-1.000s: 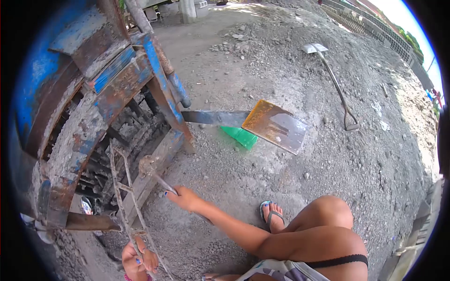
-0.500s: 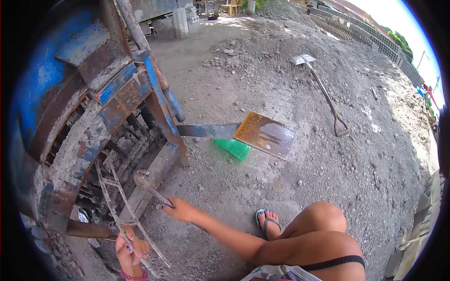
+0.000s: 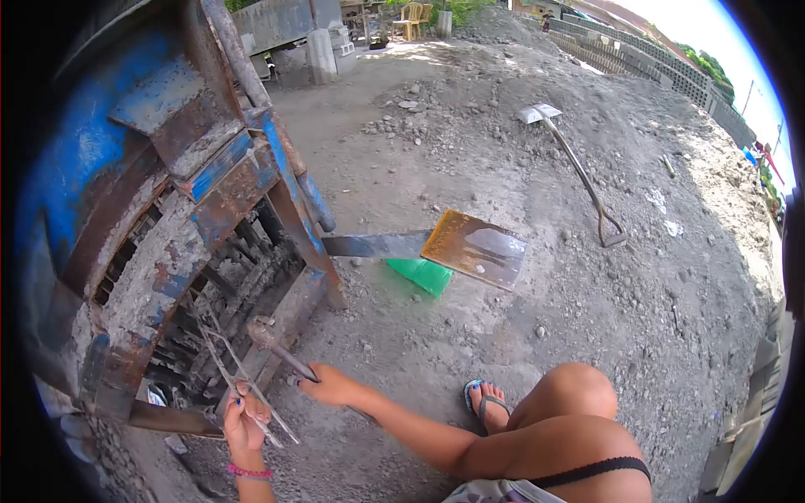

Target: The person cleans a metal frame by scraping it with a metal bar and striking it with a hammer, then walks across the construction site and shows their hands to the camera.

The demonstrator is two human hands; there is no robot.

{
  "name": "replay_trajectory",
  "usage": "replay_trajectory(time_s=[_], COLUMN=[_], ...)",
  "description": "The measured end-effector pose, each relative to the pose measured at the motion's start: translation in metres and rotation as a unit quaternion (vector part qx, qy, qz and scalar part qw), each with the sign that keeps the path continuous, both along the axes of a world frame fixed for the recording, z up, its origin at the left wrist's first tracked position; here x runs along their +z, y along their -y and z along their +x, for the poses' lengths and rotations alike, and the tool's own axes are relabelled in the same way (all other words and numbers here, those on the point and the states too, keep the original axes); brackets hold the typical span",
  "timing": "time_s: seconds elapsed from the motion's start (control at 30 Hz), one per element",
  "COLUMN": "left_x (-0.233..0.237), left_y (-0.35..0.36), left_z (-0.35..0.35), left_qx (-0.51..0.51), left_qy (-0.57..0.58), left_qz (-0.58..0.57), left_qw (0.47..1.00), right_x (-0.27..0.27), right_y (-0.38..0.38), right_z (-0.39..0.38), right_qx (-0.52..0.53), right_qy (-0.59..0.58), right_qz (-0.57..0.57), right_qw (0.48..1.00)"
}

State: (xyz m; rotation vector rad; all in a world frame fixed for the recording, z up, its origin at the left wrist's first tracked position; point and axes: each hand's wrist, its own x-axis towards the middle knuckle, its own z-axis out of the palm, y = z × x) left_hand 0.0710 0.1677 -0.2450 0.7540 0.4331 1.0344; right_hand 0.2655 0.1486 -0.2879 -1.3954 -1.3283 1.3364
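Left hand: fingers closed round lower end of slim metal frame, likely steadying it; far end reaches machine's slatted opening. Right hand: fingers wrapped round hammer mid-handle, probably for control; head near frame. Shovel lies beyond.

Blue, rusted metal machine, left; flat, rectangular brown metal plate, right of it, at the end of a long grey metal bar; green angular sheet, seemingly under both, on grey gravelly ground; long-handled grey metal shovel, farther back and right, on the same ground; yellow upright chair, far behind
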Motion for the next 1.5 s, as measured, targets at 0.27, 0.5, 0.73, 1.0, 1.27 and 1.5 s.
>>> replay_trajectory(time_s=[0.27,0.5,0.73,1.0,1.27,1.5], left_x=[-0.014,-0.010,-0.011,-0.009,-0.010,-0.009], left_y=[-0.001,0.009,0.007,0.007,0.005,0.009], left_z=[-0.007,-0.003,-0.001,-0.001,-0.001,-0.004], left_qx=[-0.015,0.064,0.063,0.058,0.054,0.018], left_qy=[0.020,0.092,0.079,0.075,0.063,-0.001], left_qz=[-0.066,-0.165,-0.175,-0.178,-0.183,-0.202], left_qw=[0.997,0.980,0.979,0.979,0.980,0.979], right_x=[-0.013,-0.010,-0.007,-0.010,-0.006,-0.022], right_y=[-0.007,-0.005,-0.006,-0.006,-0.006,-0.010], right_z=[-0.002,0.000,0.000,0.001,0.002,0.003], right_qx=[0.015,0.028,0.052,0.035,0.050,0.027], right_qy=[0.058,0.064,0.090,0.064,0.074,0.067], right_qz=[0.031,0.029,0.021,0.024,0.017,0.022], right_qw=[0.998,0.997,0.994,0.997,0.996,0.997])
